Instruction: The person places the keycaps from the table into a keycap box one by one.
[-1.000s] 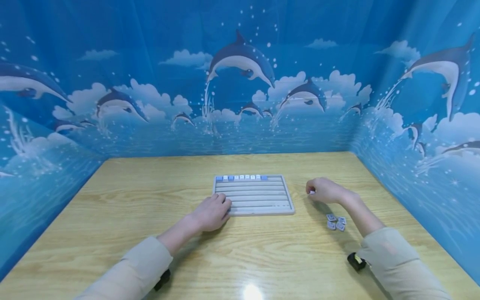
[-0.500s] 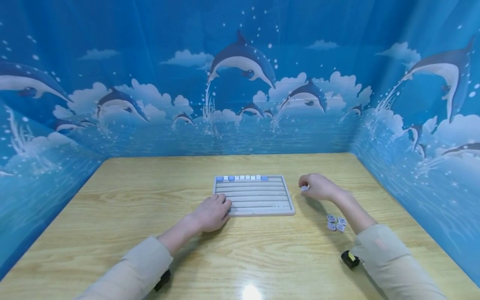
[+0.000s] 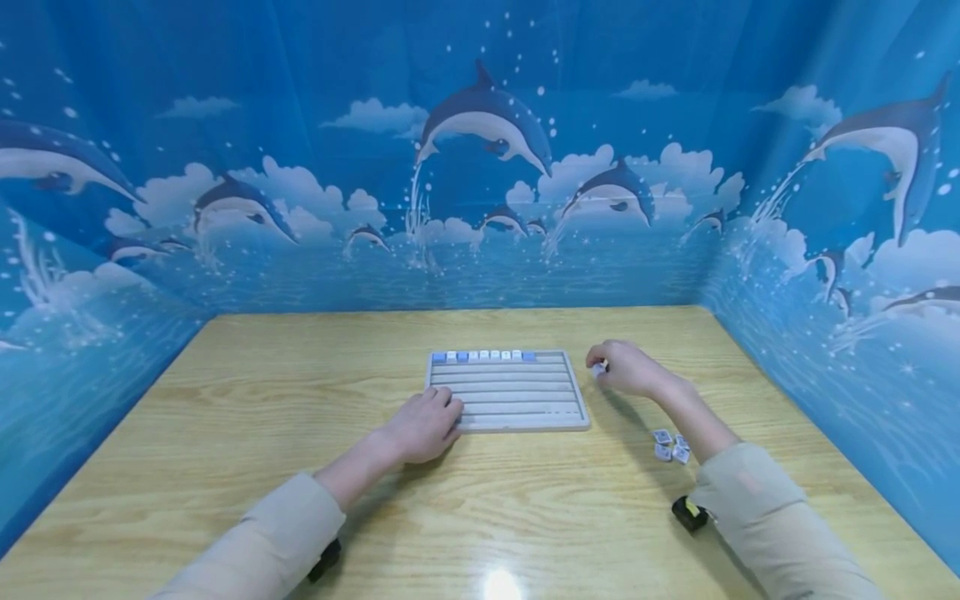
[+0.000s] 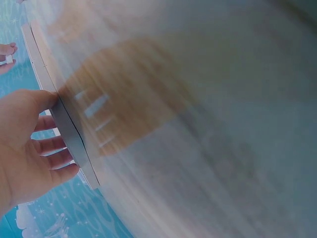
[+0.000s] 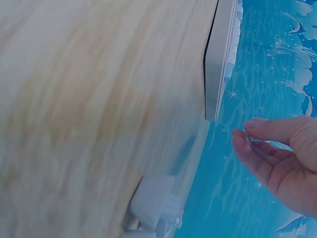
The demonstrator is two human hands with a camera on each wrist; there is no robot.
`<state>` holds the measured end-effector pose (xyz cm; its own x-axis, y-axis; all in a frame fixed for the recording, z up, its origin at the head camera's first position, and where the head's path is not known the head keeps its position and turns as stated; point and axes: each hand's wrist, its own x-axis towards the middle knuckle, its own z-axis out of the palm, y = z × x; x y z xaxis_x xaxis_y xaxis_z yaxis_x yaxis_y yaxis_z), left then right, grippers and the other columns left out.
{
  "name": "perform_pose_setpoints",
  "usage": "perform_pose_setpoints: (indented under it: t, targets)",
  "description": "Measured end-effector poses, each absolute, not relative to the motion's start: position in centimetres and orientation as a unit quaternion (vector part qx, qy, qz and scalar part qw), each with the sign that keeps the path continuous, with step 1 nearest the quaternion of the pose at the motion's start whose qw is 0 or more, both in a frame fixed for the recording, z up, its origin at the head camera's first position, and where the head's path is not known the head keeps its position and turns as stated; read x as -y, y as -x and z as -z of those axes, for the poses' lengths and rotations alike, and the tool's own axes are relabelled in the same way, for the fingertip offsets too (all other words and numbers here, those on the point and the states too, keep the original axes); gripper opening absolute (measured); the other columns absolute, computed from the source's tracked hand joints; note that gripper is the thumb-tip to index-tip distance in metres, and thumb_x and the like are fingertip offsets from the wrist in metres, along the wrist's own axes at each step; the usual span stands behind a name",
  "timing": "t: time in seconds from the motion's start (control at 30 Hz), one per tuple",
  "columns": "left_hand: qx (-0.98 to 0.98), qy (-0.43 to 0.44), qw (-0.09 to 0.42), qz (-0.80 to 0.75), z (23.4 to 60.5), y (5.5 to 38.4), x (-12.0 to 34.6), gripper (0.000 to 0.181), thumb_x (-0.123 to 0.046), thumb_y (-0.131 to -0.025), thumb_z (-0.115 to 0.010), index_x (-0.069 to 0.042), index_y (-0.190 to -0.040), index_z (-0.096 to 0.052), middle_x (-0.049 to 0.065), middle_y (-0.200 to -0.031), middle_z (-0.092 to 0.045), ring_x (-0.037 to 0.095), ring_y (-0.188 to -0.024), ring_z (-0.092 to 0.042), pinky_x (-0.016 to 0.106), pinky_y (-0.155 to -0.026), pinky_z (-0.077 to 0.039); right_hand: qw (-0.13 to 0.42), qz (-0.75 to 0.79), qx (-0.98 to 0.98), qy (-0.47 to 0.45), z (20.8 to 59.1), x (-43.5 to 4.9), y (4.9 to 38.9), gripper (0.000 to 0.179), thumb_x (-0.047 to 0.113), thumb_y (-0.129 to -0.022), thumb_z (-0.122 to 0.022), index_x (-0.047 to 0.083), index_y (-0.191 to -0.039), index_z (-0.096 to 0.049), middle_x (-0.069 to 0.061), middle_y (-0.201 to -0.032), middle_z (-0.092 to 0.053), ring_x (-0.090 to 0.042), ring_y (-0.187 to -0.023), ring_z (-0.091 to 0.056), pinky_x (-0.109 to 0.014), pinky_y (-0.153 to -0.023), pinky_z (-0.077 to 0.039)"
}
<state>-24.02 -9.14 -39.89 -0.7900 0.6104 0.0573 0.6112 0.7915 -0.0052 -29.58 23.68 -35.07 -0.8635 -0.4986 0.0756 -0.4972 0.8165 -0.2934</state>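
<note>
A pale grey tray (image 3: 513,386) with ridged rows lies mid-table. Blue and white keycaps (image 3: 483,356) fill most of its far row, up to a blue one toward the right. At the tray's near left corner, my left hand (image 3: 425,427) holds it, fingers over the top and thumb (image 4: 45,100) against the front edge. Just right of the tray, above the table, my right hand (image 3: 633,369) pinches one small white keycap (image 3: 598,369) between thumb and fingers. In the right wrist view the fingers mostly hide that keycap.
Several loose white keycaps (image 3: 663,452) lie in a small cluster on the table, near the right forearm. A wood-grain table (image 3: 315,367) extends around the tray. Blue dolphin-printed curtains (image 3: 337,275) border its back and sides.
My right hand has moved left and slightly away from me, carrying the keycap closer to the tray's right edge. My left hand and the tray have stayed put.
</note>
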Motion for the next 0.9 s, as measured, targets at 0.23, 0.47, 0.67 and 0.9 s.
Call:
perform_pose_setpoints:
  t: [0.23,0.47,0.67,0.9]
  targets:
    - [0.946,0.322,0.03,0.001,39.8,24.0,9.1,0.018,-0.028,-0.093,-0.055,-0.01,-0.097,-0.054,0.005,-0.092,-0.047,0.018,-0.082,-0.044,0.033,-0.072,-0.042,-0.023,0.158,-0.952,0.26,35.4,-23.2,29.8,0.024,-0.007,-0.072,-0.058,-0.005,-0.095,-0.064,-0.012,-0.089,-0.064,-0.029,-0.087,-0.058,-0.044,-0.078,-0.046]
    - [0.947,0.321,0.025,0.001,39.6,23.9,9.1,0.017,-0.027,-0.093,-0.055,-0.011,-0.096,-0.054,0.004,-0.091,-0.047,0.018,-0.082,-0.044,0.033,-0.071,-0.042,-0.036,0.151,-0.951,0.269,35.3,-22.7,30.1,0.019,-0.003,-0.074,-0.062,-0.004,-0.093,-0.064,-0.009,-0.083,-0.063,-0.025,-0.08,-0.058,-0.042,-0.074,-0.046]
    - [0.947,0.321,0.024,0.001,39.6,23.9,9.1,0.017,-0.027,-0.093,-0.054,-0.011,-0.096,-0.053,0.004,-0.09,-0.046,0.018,-0.081,-0.043,0.033,-0.071,-0.041,-0.023,0.161,-0.949,0.271,35.1,-22.2,30.4,0.019,-0.005,-0.075,-0.063,-0.004,-0.094,-0.064,-0.012,-0.087,-0.063,-0.027,-0.082,-0.059,-0.042,-0.075,-0.047]
    - [0.948,0.318,0.018,-0.002,39.6,23.9,9.0,0.018,-0.028,-0.094,-0.053,-0.011,-0.099,-0.054,0.004,-0.092,-0.047,0.018,-0.083,-0.044,0.033,-0.073,-0.042,-0.018,0.167,-0.946,0.278,34.9,-21.5,30.9,0.022,-0.004,-0.075,-0.065,-0.005,-0.097,-0.064,-0.014,-0.09,-0.064,-0.027,-0.083,-0.059,-0.041,-0.077,-0.048]
